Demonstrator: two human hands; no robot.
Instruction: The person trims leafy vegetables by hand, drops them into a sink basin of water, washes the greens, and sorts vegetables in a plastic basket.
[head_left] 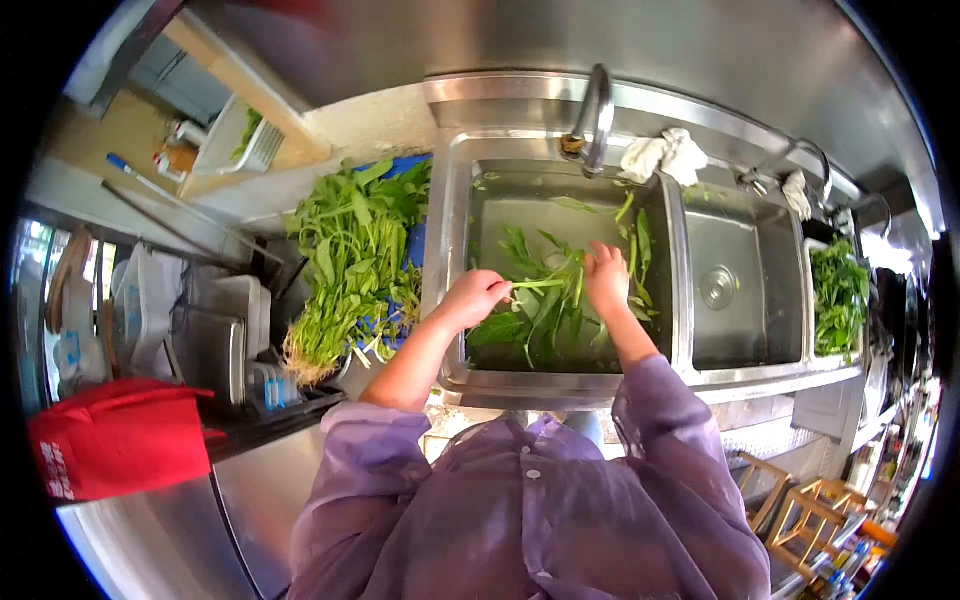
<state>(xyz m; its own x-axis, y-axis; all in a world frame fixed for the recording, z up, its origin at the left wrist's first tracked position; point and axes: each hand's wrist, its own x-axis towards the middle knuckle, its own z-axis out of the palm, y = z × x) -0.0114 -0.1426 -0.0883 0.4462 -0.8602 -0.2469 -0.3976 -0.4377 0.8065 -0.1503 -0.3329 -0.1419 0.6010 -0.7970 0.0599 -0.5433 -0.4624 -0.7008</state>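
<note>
Over the left basin of a steel sink (pixel 456 250), my left hand (pixel 476 299) is closed on the pale stem end of a leafy green stalk (pixel 540 284). My right hand (pixel 606 278) is to the right, its fingers closed round green stems near the middle of the basin. Loose leafy greens (pixel 505 327) lie in the basin below and between my hands, and more stems (pixel 641 235) float along its right side. To the left of the sink, a big heap of leafy greens (pixel 350 250) rests on a blue sheet, roots toward me.
A faucet (pixel 598 110) arches over the basin's back edge beside white cloths (pixel 664 156). The right basin (pixel 735 270) adjoins, then a container of greens (pixel 838 295). A red bag (pixel 120 438) lies at the left; wooden stools (pixel 812 520) stand at the lower right.
</note>
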